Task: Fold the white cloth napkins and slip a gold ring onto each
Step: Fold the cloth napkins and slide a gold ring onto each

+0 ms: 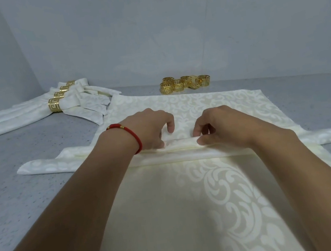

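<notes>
Napkin (173, 210): lies flat under both arms, nearest of all.
Left hand (150, 129): pinches the pleat (180, 144).
Right hand (222, 125): pinches the pleat too.
Pleat: runs left to right, between both hands.
Gold rings (185, 82): far off, nearer the right hand.
Done napkins (50, 106): far left.

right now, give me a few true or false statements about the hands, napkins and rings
1. Both hands, left hand and right hand, pinch the pleated fold of the napkin. True.
2. The loose gold rings lie at the near table edge. False: they sit far back, by the wall.
3. Finished napkins with rings lie at far left. True.
4. A ring is already on the napkin being folded. False: none.
</notes>
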`<move>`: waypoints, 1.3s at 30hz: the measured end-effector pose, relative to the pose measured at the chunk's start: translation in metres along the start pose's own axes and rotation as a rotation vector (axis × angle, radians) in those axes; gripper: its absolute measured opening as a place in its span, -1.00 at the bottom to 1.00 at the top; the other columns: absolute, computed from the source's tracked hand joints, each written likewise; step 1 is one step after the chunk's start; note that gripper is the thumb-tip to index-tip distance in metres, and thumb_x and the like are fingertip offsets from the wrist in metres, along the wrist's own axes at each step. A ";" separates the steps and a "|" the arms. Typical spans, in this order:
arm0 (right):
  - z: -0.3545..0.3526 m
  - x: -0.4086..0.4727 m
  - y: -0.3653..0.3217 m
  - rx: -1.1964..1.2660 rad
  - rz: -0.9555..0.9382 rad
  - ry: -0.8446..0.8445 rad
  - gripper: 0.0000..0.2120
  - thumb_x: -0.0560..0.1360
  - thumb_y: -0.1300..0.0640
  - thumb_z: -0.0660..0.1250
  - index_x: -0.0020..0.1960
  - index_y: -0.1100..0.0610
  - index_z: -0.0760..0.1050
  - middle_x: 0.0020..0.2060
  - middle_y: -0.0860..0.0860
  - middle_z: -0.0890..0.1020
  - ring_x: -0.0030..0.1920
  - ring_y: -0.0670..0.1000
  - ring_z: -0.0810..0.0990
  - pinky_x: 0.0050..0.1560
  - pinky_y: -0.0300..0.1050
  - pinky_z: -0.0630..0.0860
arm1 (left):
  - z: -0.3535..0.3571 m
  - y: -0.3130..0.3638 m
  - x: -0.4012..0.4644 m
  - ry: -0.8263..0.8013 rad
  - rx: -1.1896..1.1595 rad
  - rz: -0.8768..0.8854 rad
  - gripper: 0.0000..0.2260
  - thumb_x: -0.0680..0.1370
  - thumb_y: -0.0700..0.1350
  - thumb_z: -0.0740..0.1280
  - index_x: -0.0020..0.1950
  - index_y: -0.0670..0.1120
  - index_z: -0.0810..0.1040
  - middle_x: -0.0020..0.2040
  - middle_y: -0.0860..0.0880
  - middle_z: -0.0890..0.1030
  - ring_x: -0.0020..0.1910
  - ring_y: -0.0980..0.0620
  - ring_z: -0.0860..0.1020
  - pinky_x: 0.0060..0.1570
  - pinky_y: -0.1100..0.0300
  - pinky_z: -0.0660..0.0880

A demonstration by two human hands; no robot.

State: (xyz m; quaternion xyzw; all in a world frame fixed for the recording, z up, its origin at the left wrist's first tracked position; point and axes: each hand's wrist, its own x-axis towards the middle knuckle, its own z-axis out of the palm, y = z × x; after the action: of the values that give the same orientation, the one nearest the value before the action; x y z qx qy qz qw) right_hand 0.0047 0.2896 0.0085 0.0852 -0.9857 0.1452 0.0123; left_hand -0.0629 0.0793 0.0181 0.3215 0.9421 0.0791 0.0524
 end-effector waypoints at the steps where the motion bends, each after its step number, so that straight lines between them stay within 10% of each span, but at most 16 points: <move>1: -0.001 -0.001 -0.002 -0.012 0.001 -0.008 -0.92 0.53 0.08 0.47 0.03 -0.02 0.67 -0.10 -0.14 0.59 -0.07 -0.11 0.56 -0.03 -0.19 0.52 | 0.000 -0.001 0.001 -0.030 0.003 -0.008 -0.80 0.47 -0.11 0.48 0.02 0.08 0.54 -0.05 0.06 0.58 -0.01 -0.02 0.56 -0.04 0.11 0.49; 10: 0.005 -0.014 -0.026 -0.386 -0.075 0.031 -0.95 0.58 0.15 0.26 -0.05 0.05 0.41 -0.09 -0.04 0.52 -0.09 0.05 0.52 -0.15 -0.02 0.48 | 0.021 0.025 -0.027 0.204 0.485 0.037 -0.90 0.59 -0.20 0.23 0.05 -0.02 0.42 -0.13 -0.02 0.44 -0.24 -0.04 0.39 -0.25 0.10 0.29; 15: 0.021 -0.041 -0.016 -0.414 -0.258 0.216 -0.95 0.64 0.08 0.25 0.07 0.04 0.43 -0.06 -0.07 0.49 -0.04 0.01 0.48 -0.19 -0.04 0.49 | 0.033 0.025 -0.066 0.408 0.577 0.130 -0.75 0.33 -0.22 0.47 -0.14 0.04 0.49 -0.38 0.06 0.46 -0.44 0.00 0.48 -0.37 0.16 0.13; 23: 0.033 -0.073 -0.017 -0.282 -0.264 0.319 -0.77 0.64 0.05 0.23 0.27 0.03 0.50 -0.06 -0.10 0.55 -0.06 -0.03 0.54 -0.24 -0.13 0.44 | 0.058 0.022 -0.098 0.502 0.231 0.116 -0.73 0.49 -0.30 0.22 0.12 -0.03 0.49 -0.14 0.03 0.52 -0.14 -0.05 0.48 -0.18 0.09 0.27; 27: 0.040 -0.077 -0.020 -0.368 -0.247 0.319 -0.78 0.64 0.04 0.19 0.08 0.05 0.60 -0.17 -0.07 0.49 -0.19 0.00 0.48 -0.27 -0.02 0.50 | 0.068 0.023 -0.106 0.483 0.082 0.118 -0.51 0.51 -0.29 0.22 0.45 -0.05 0.39 0.14 -0.02 0.48 0.05 -0.06 0.44 -0.06 0.01 0.42; 32: 0.028 -0.060 -0.047 -0.414 -0.177 0.336 -0.72 0.52 0.01 0.16 -0.17 0.10 0.59 -0.25 -0.05 0.51 -0.22 0.04 0.49 -0.26 -0.04 0.44 | 0.074 0.024 -0.106 0.462 0.136 0.069 -0.63 0.56 -0.17 0.18 0.35 0.05 0.48 0.20 0.03 0.36 0.15 -0.02 0.34 -0.11 0.11 0.22; 39: 0.064 -0.017 -0.065 -0.146 0.054 0.135 -0.44 0.70 -0.19 -0.09 0.59 0.09 0.17 0.55 0.05 0.26 0.55 0.07 0.21 0.55 0.15 0.11 | 0.065 0.023 -0.101 0.406 0.008 -0.024 -0.56 0.59 -0.23 0.14 0.33 0.18 0.53 0.08 0.02 0.49 0.05 -0.07 0.42 -0.01 0.01 0.44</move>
State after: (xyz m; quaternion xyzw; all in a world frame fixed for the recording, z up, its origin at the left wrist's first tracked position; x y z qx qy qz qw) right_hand 0.0328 0.2126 -0.0356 0.0477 -0.9924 0.0786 0.0812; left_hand 0.0405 0.0430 -0.0368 0.2881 0.9374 0.1378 -0.1392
